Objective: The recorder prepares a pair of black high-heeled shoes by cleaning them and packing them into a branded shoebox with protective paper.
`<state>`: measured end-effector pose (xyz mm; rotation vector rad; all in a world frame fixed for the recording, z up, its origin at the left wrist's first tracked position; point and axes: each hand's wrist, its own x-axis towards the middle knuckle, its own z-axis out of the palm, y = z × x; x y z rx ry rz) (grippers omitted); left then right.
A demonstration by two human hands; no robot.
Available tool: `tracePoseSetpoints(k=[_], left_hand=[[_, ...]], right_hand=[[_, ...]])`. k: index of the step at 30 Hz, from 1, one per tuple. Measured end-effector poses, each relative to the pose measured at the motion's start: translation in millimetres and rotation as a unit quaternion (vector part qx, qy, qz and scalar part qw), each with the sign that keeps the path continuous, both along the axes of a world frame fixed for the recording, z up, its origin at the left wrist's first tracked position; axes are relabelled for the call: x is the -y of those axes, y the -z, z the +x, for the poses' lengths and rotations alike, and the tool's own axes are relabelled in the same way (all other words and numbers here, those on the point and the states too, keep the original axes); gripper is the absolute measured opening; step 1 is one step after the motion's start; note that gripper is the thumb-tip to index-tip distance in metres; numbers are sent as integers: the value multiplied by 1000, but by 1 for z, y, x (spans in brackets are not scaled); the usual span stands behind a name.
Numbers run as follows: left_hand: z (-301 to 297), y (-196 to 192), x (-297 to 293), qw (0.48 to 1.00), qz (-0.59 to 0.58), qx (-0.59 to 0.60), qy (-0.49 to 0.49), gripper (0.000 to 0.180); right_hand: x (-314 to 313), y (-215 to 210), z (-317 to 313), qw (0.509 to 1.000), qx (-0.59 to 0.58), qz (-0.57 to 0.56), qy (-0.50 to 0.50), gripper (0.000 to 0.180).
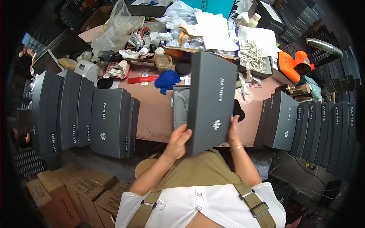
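- At centre of view, above the pink worktable [152, 114]: dark grey box lid [211, 102], held tilted, top face w/ small white emblem toward the camera.
- Left hand [178, 142]: fingers curled round lid's lower-left edge, thumb on the front face. Closed grip on the lid.
- Right hand [232, 131]: fingers mostly hidden behind lid's right edge; palm pressed to that edge, thin bracelet at wrist. Grip reads as closed on the lid, but finger positions behind it can't be told.
- Box base [180, 106]: open, just behind and left of the lid, partly covered by it; grey content inside, kind not clear.
- Left side of table: row of dark grey boxes [110, 121] standing on edge, touching one another, overhanging the table's near edge.
- Right side: second row of like boxes [283, 119], on edge, extending toward the rim of view.
- Back of table: blue cloth [166, 80], red flat tool [142, 79], tape roll [164, 62], plastic bags [118, 28], white paper sheets [213, 28], tray of white sticks [253, 57].
- Far right, back: orange heat gun [298, 64] w/ metal nozzle, well apart from both hands.
- Lower left, on floor: brown cartons [76, 190], stacked close together.
- Person: white shirt, olive apron straps.
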<state>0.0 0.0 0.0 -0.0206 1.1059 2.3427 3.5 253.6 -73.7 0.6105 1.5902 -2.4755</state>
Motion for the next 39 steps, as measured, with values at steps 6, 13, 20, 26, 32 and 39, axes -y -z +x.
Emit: tracePoseSetpoints(k=[6,13,20,26,32,39], left_hand=[[12,57,10,692,-588,-417,-27,55],[20,114,51,900,-410,-87,-118,59],[6,130,79,965,-257,43,-31,49],[-36,154,95,943,-225,210,127,59],[-26,46,-16,962,-170,-32,213,69],[-61,-38,-4,859,-350,-368,72,56]], right_hand=[[-24,44,31,934,106,322,-111,57],[62,56,2,935,29,336,-112,46],[72,77,9,944,-2,319,-86,53],[68,51,15,951,50,284,-111,66],[-59,-99,60,984,26,177,23,72],[-280,-217,154,624,-7,742,247,37]])
